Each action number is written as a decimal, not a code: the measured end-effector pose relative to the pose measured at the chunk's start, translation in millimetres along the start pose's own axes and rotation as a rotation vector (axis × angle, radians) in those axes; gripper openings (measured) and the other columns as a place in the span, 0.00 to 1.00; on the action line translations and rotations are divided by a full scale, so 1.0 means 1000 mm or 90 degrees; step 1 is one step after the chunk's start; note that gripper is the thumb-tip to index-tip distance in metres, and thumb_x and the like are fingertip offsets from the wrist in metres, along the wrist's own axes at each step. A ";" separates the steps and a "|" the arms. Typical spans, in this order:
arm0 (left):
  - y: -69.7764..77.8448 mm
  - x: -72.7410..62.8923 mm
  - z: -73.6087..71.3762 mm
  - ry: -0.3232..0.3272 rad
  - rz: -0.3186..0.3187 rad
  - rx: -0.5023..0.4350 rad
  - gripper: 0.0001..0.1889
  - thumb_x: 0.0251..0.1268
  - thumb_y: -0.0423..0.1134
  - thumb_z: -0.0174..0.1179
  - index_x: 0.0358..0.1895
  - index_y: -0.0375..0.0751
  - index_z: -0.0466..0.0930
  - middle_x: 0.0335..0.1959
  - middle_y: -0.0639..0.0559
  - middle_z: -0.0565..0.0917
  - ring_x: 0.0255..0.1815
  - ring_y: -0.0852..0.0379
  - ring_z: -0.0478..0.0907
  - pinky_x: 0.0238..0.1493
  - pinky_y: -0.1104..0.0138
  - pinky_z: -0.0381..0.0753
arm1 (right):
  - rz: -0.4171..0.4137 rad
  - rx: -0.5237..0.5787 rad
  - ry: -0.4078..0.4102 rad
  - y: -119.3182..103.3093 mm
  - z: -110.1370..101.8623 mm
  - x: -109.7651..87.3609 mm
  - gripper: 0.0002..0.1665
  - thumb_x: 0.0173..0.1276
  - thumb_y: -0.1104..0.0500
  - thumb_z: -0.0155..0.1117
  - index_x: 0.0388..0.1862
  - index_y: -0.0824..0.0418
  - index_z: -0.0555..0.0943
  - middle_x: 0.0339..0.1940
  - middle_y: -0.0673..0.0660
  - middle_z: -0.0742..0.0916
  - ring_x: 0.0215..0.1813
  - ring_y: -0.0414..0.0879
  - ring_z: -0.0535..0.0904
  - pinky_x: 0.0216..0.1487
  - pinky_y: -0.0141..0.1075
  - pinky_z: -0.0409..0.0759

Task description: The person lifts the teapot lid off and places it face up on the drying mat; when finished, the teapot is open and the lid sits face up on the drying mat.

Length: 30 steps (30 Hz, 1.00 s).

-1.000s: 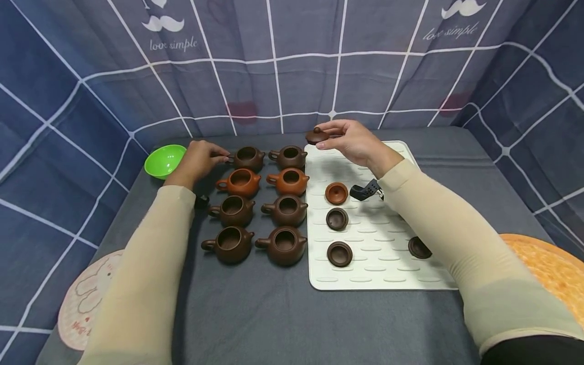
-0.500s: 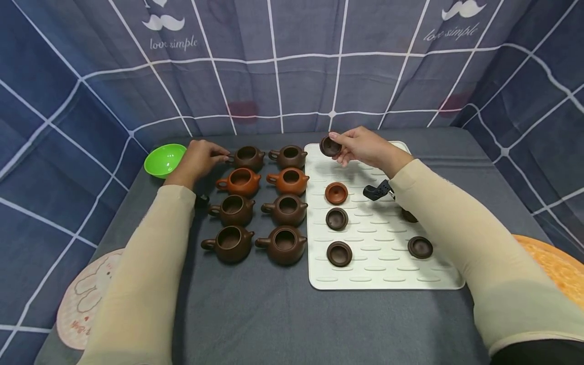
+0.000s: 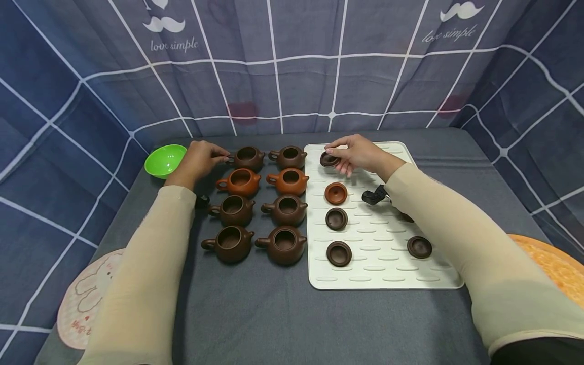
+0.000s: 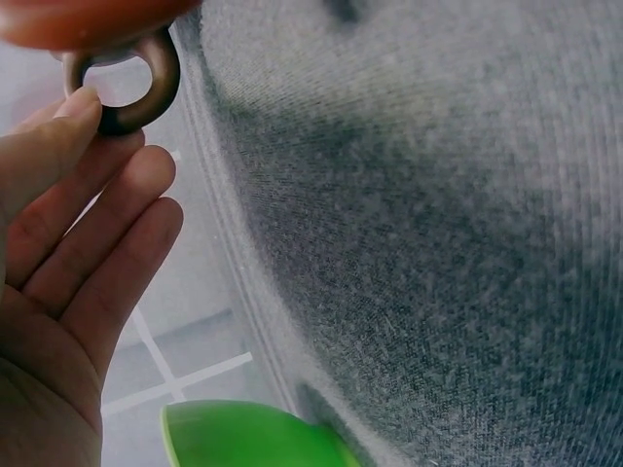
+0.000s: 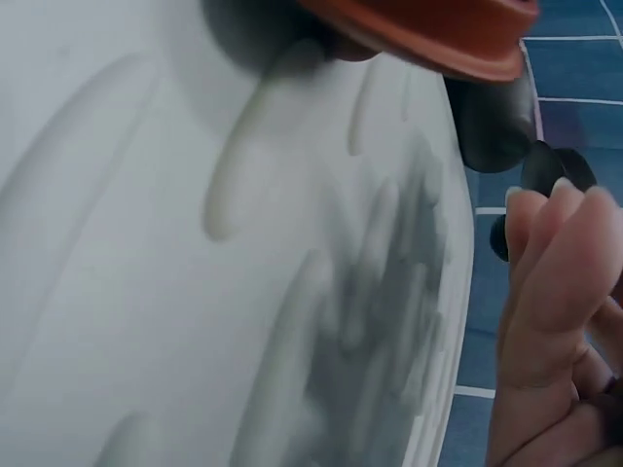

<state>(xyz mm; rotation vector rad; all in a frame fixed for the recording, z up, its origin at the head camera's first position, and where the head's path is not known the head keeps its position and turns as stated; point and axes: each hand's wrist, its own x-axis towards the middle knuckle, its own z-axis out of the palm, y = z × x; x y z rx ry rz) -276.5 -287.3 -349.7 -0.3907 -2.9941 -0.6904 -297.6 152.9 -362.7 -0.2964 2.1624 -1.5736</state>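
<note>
Dark brown and orange-red teapots without lids stand in two columns. My left hand point(image 3: 198, 161) pinches the ring handle point(image 4: 164, 83) of the brown teapot point(image 3: 248, 158) at the back left. Beside it stands another brown teapot point(image 3: 290, 157). At the back left of a white ridged mat point(image 3: 378, 276), my right hand point(image 3: 360, 154) holds a dark teapot lid point(image 3: 329, 159) by its edge, hollow side up, close over the mat. Nearer me lie an orange lid point(image 3: 335, 193) and two dark lids, one in the middle point(image 3: 336, 219) and one in front point(image 3: 339, 253), all upturned.
Another dark lid point(image 3: 419, 247) lies at the mat's right, and one more is mostly hidden by the right sleeve. A green bowl point(image 3: 165, 160) stands behind the left wrist. A rabbit-print round mat point(image 3: 86, 299) and an orange round one point(image 3: 552, 268) flank the table.
The right hand has turned the lid from knob up to hollow side up and brought it down toward the mat. The left hand stays at the teapot handle.
</note>
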 end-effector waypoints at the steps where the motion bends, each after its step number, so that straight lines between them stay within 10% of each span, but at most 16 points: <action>1: 0.000 0.000 0.000 0.003 0.003 0.001 0.10 0.75 0.31 0.67 0.53 0.31 0.90 0.47 0.36 0.89 0.49 0.41 0.84 0.51 0.47 0.82 | 0.005 -0.005 -0.009 0.001 0.000 0.001 0.27 0.81 0.54 0.64 0.72 0.66 0.78 0.26 0.67 0.87 0.18 0.45 0.81 0.20 0.39 0.83; 18: -0.003 0.003 0.002 0.009 0.009 0.003 0.10 0.75 0.31 0.67 0.53 0.32 0.90 0.48 0.35 0.89 0.50 0.41 0.84 0.50 0.47 0.82 | 0.032 0.021 -0.148 0.015 -0.006 0.000 0.32 0.81 0.66 0.62 0.81 0.64 0.68 0.34 0.68 0.86 0.31 0.49 0.84 0.36 0.40 0.86; 30: -0.005 0.003 0.006 -0.002 -0.008 0.001 0.11 0.76 0.33 0.67 0.54 0.33 0.90 0.49 0.36 0.89 0.51 0.41 0.83 0.52 0.47 0.81 | -0.007 -0.119 -0.145 0.013 -0.002 -0.003 0.36 0.78 0.61 0.68 0.81 0.63 0.68 0.45 0.71 0.84 0.40 0.57 0.86 0.45 0.47 0.87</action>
